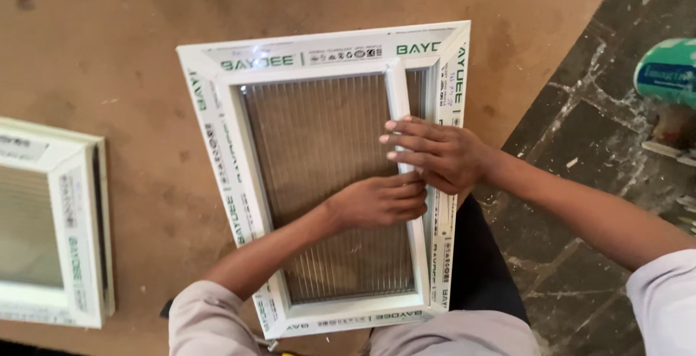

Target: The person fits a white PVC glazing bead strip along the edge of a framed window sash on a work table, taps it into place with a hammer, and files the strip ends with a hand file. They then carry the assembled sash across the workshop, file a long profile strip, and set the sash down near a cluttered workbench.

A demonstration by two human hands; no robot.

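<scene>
White bead strip, under both hands' grip, on window frame

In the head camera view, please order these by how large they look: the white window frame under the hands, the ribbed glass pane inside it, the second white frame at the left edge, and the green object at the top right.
1. White window frame
2. Ribbed glass pane
3. Second white frame, cut off by the picture edge, so its true size is unsure
4. Green object, also cut off

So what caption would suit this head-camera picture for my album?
Both hands, left hand and right hand, press a white strip against a ribbed-glass window frame on a brown board.
</scene>
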